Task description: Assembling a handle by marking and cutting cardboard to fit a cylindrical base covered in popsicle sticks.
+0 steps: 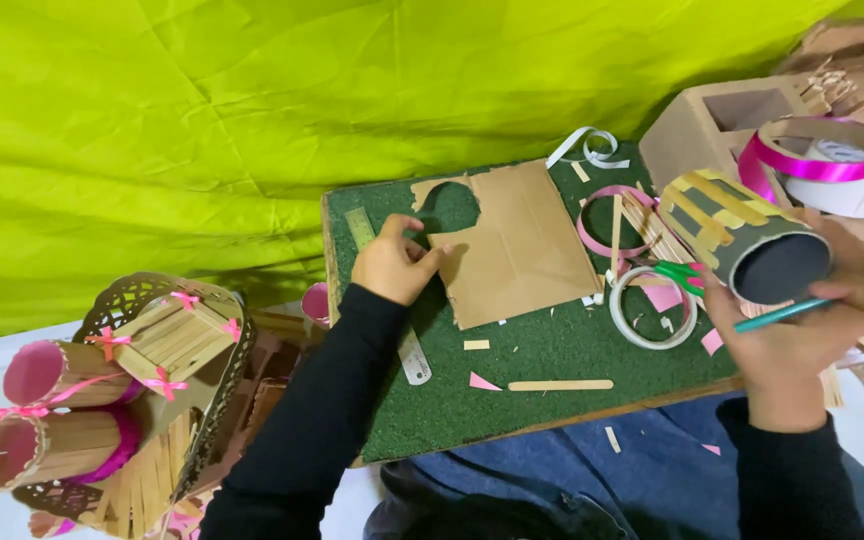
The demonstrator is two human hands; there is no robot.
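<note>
My left hand (397,265) rests with curled fingers on the left edge of a brown cardboard sheet (522,245), which has a round hole cut near its top left. The sheet lies on a green board (512,385) across my lap. My right hand (802,330) grips a dark cylinder (752,240) decorated with yellow sticks, its open end toward me, together with a teal pencil (792,310). Green-handled scissors (677,272) lie just left of that hand.
A metal ruler (392,300) lies under my left hand. Tape rings (642,310), wooden sticks (560,385) and pink paper scraps (482,381) litter the board. A cardboard box (722,125) and pink ribbon roll (822,160) sit at right. Stick-and-ribbon craft holders (102,400) stand at left.
</note>
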